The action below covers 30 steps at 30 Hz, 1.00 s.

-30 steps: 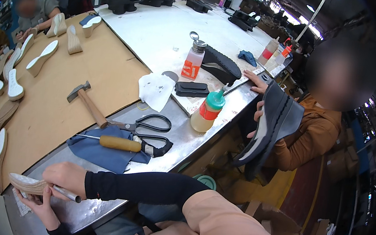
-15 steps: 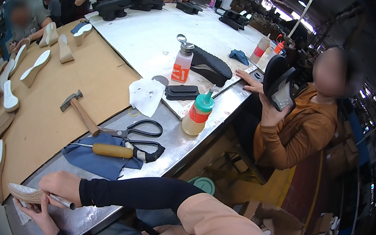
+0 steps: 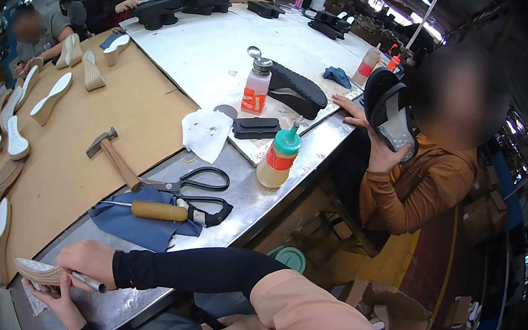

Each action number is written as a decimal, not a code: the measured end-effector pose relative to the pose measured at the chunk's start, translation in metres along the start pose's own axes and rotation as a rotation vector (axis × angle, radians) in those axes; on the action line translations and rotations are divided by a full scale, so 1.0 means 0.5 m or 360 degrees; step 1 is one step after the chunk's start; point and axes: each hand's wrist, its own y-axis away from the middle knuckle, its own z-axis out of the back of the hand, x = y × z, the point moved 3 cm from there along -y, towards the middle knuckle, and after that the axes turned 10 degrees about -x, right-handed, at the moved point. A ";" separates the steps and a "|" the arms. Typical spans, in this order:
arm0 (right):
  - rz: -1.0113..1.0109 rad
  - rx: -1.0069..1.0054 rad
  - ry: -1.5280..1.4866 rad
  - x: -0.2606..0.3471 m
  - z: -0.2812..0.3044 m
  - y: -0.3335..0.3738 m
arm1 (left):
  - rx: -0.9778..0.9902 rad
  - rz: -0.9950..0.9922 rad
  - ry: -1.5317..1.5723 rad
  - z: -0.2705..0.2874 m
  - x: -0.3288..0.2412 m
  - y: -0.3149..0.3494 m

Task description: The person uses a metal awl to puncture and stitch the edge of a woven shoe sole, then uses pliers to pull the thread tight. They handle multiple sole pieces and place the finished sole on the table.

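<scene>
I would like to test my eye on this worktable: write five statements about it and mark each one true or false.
1. The left hand supports a wedge sole from below. True.
2. The right hand is empty. False: the right hand holds a metal tube.
3. The yellow-handled tool rests on the blue cloth. True.
4. The hammer has its head on the tan board. True.
5. The green-capped bottle stands on the tan board. False: the green-capped bottle stands on the metal tabletop.
</scene>
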 end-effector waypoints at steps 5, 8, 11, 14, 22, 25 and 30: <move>0.0009 -0.0001 0.0021 0.002 0.001 0.000 | 0.0002 -0.0027 0.0004 -0.001 0.001 -0.001; 0.0020 -0.0010 0.0033 0.004 0.001 0.000 | 0.0003 -0.0041 -0.0009 0.000 0.002 -0.002; 0.0001 0.0002 0.0046 0.004 0.002 0.000 | 0.0001 -0.0042 -0.0020 0.001 0.005 -0.002; -0.0003 0.0007 0.0037 0.003 0.001 0.001 | -0.0001 -0.0031 -0.0003 0.002 0.007 -0.003; 0.0051 -0.0029 0.0013 0.002 -0.001 0.001 | -0.0006 -0.0033 -0.0017 0.001 0.005 -0.004; 0.0060 -0.0018 -0.0001 0.001 -0.001 0.001 | -0.0001 -0.0003 -0.0002 0.001 0.003 -0.002; 0.0063 0.0013 0.0010 -0.001 0.000 0.003 | 0.0010 0.0025 0.0017 0.004 0.004 -0.003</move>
